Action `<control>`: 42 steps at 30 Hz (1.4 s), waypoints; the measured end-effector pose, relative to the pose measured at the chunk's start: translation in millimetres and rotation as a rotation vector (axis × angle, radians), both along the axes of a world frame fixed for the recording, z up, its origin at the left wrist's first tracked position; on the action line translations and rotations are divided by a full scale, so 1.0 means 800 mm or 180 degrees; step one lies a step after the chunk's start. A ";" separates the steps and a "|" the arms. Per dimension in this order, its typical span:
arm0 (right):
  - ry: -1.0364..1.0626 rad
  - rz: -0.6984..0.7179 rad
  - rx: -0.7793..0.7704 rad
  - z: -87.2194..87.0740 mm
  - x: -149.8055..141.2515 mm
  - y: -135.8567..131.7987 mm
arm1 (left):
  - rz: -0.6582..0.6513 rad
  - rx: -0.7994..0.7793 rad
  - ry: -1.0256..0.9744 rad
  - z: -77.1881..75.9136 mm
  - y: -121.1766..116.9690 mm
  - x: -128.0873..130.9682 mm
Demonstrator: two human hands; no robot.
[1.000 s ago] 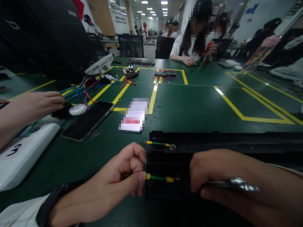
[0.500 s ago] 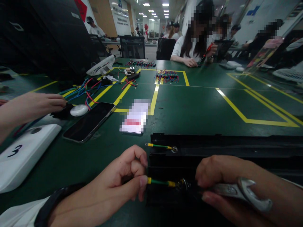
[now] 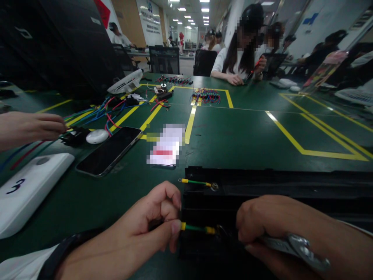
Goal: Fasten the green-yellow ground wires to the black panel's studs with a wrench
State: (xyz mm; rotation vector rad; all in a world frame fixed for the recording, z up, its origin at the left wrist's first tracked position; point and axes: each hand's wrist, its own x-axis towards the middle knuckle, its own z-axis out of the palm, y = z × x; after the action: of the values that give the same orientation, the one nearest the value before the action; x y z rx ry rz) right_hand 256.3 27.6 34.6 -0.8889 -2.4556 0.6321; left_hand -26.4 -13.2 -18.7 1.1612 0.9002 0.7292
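My left hand [image 3: 154, 219] pinches the near end of a short green wire [image 3: 195, 227] with yellow sleeves. That wire's other end lies at a fastening point on a black channel-shaped part [image 3: 201, 212], where the detail is dark and blurred. In my right hand [image 3: 271, 221] is a metal wrench [image 3: 300, 251]; its open-ended jaw sticks out toward me, and its other end reaches toward the fastening point. A second green wire with yellow sleeves [image 3: 198, 182] is fixed by a nut [image 3: 214, 187] on another black channel part [image 3: 276, 182] just behind.
Left of my hands lie a black phone [image 3: 109, 151], a white case marked 3 [image 3: 35, 192] and a round white object [image 3: 97, 136]. A co-worker's hand [image 3: 37, 126] holds wires there. Ahead are a lit phone [image 3: 167, 146] and a wire bundle [image 3: 206, 95]. Another person sits opposite.
My right hand and the wrench have turned slightly, the jaw end dipping lower and left. My left hand keeps its pinch on the wire. The co-worker's hand at left has drawn back leftward.
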 end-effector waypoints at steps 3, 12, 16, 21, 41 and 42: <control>0.0028 0.0093 -0.0183 0.003 -0.001 0.003 | 0.0012 -0.0002 0.0021 -0.002 0.000 -0.001; -0.0321 0.0269 -0.0952 0.028 0.013 0.011 | -0.0008 0.0020 -0.0056 -0.003 -0.002 -0.001; -0.0125 -0.0057 -0.0855 0.026 0.020 0.008 | 0.0006 0.0018 -0.0067 -0.002 -0.002 0.000; 0.0048 0.0077 -0.0237 0.003 0.012 0.006 | 0.0002 0.0013 0.0076 0.000 -0.002 -0.002; -0.0102 0.0237 -0.0222 0.005 0.002 0.005 | 0.0061 -0.0033 0.0003 0.005 -0.001 0.003; -0.0085 0.0241 -0.0240 0.006 0.001 0.005 | 0.0062 -0.0039 0.0001 0.006 -0.001 0.004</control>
State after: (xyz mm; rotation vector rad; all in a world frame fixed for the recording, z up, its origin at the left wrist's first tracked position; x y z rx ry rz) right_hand 257.3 31.3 39.4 -0.8411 -2.5139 0.7482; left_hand -23.5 -14.3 -14.2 1.1432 0.9161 0.7383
